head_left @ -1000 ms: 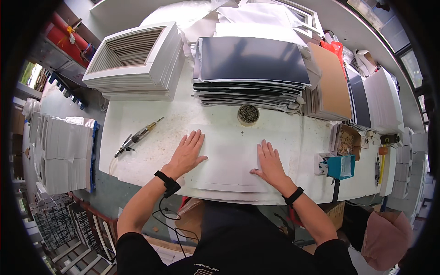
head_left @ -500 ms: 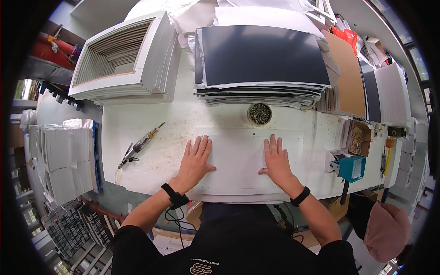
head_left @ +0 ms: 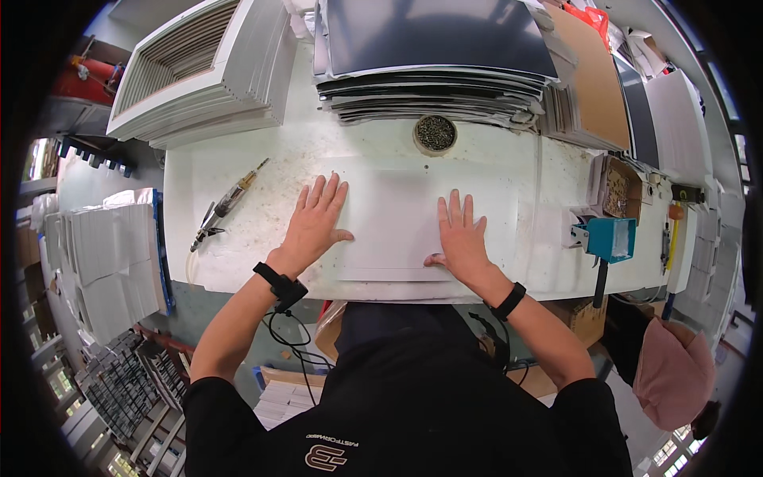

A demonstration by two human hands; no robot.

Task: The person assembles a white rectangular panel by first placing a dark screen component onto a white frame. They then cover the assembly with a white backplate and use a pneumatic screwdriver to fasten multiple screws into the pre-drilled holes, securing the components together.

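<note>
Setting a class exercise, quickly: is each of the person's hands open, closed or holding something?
Left hand: open, palm down, holding nothing.
Right hand: open, palm down, holding nothing.

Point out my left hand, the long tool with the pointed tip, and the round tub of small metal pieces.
Left hand (head_left: 311, 225): head view, back of the hand.
Long tool (head_left: 228, 201): head view, middle of its body.
Round tub (head_left: 436, 151): head view, front wall.

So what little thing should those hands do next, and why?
Maybe the left hand could reach for the driver-like tool: it lies on the bench, to that hand's left. Both that hand and the right hand are spread palm-down, holding nothing.
</note>
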